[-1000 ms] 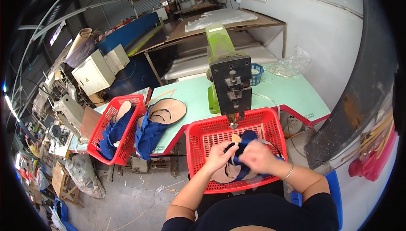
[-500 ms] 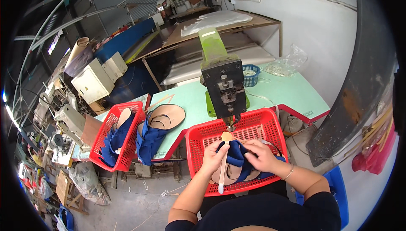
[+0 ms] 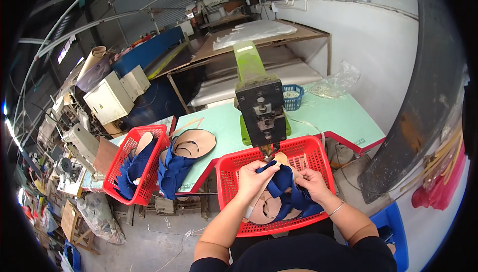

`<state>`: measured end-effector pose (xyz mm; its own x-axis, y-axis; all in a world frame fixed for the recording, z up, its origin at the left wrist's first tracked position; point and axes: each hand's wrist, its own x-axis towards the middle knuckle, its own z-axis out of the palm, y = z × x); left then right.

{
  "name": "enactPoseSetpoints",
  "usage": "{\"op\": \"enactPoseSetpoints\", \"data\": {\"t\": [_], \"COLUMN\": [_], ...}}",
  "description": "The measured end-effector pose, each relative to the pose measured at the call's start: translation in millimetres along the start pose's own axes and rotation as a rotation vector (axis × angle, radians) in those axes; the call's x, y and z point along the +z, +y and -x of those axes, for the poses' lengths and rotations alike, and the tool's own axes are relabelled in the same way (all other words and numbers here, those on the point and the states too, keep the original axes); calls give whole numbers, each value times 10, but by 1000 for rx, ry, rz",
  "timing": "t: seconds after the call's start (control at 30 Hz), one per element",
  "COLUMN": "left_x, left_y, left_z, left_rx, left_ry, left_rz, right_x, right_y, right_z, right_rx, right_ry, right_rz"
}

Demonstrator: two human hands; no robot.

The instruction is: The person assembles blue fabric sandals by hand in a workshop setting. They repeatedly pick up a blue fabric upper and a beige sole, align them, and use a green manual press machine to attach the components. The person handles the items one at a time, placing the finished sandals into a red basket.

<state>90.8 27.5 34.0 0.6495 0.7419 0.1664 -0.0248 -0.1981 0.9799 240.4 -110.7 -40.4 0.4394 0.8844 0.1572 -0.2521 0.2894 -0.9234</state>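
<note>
Above a red plastic basket [image 3: 323, 157], my left hand [image 3: 255, 178] pinches the edge of a blue fabric shoe upper [image 3: 280, 178] with a tan lining piece. My right hand [image 3: 313, 184] grips the same upper on its right side, fingers curled. A pale strap [image 3: 256, 203] hangs below my left hand. The tan tip of the piece lies just below the black head [image 3: 262, 115] of a green machine [image 3: 250, 60]; whether they touch, I cannot tell. More blue and tan shoe pieces [image 3: 266, 210] lie in the basket underneath.
On the pale green table [image 3: 343, 117], a pile of blue and tan shoe pieces [image 3: 174, 167] lies to the left, beside another red basket [image 3: 149, 172] of similar pieces. A small blue basket [image 3: 292, 97] stands behind the machine. A dark pillar [image 3: 413, 107] rises at right.
My left hand has moved up to the upper's far edge, near the machine head. The strap, upright before, now slants partly behind my left hand. My right hand has shifted slightly along the upper.
</note>
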Motion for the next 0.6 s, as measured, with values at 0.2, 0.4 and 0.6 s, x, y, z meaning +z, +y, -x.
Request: {"op": "enactPoseSetpoints", "data": {"t": [0.2, 0.4, 0.6], "left_x": [47, 69, 120], "left_y": [52, -3, -99], "left_z": [-44, -17, 2], "left_rx": [-137, -106, -68], "left_ry": [82, 112, 142], "left_rz": [217, 327, 409], "right_x": [33, 20, -98], "right_y": [-24, -133, -313], "right_z": [-60, -84, -260], "right_rx": [63, 93, 85], "right_ry": [-16, -58, -67], "right_rz": [-200, -212, -100]}}
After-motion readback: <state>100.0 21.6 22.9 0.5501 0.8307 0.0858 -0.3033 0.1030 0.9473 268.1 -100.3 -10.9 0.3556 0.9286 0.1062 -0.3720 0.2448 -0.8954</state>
